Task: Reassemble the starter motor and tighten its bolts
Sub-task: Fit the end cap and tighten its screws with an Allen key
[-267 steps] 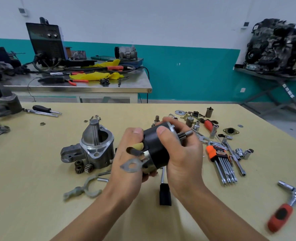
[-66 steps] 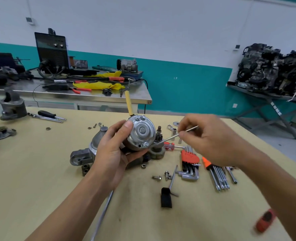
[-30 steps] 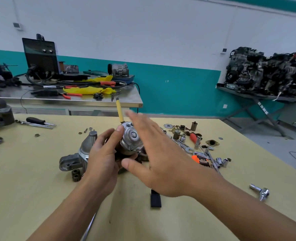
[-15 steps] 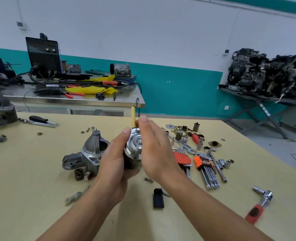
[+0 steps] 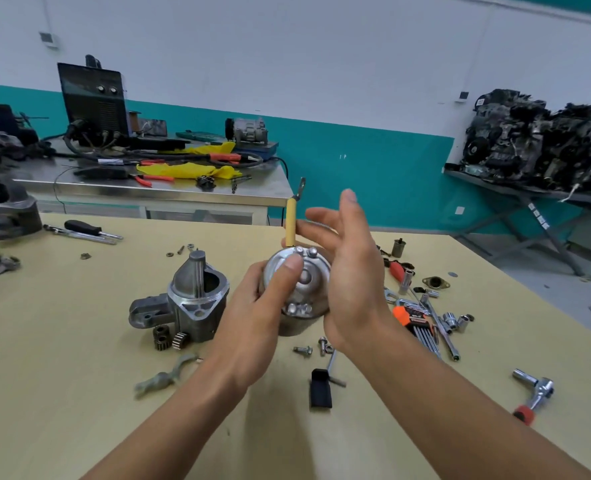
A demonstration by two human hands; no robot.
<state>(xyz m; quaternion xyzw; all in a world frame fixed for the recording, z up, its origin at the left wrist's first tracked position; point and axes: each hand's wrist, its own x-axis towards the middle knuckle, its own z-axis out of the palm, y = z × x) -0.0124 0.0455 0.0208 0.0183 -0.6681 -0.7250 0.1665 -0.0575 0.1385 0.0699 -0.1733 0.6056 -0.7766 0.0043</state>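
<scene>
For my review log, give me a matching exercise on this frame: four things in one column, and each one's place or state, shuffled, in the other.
Things
1. motor
2. housing
3. ratchet
4. right hand

Places or states
A. open, fingers straight
B. gripped by the left hand
C. lies near the right edge of the table
D. stands on the table, left of both hands

Pairs: 1-B, 2-D, 3-C, 4-A
</scene>
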